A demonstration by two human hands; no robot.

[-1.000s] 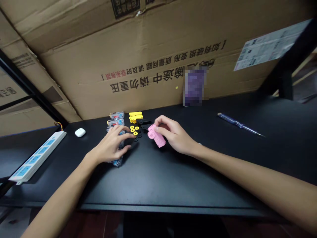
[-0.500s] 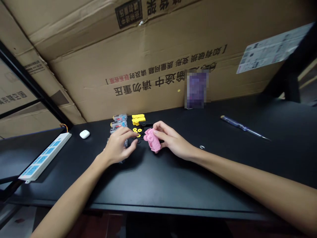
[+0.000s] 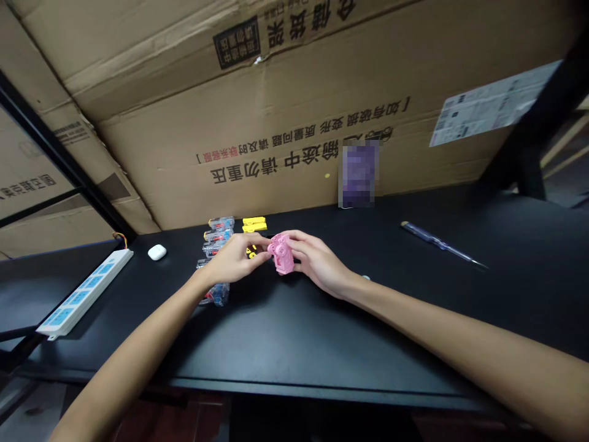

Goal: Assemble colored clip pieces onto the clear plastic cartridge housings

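Brown cardboard printed with dark characters (image 3: 184,141) backs a matt black tabletop (image 3: 322,337); just above it, between the hands, is a small, pink, moulded plastic toy body with round parts (image 3: 284,261); the right hand (image 3: 324,264) grips its right side between thumb and fingers; the left hand (image 3: 232,258) is narrowed at its left edge, though whether it pinches or merely touches, I cannot tell; yellow plastic parts (image 3: 254,228) lie behind; it looks light, stiff and slightly slick, best held by its broad sides, clear of the round parts.
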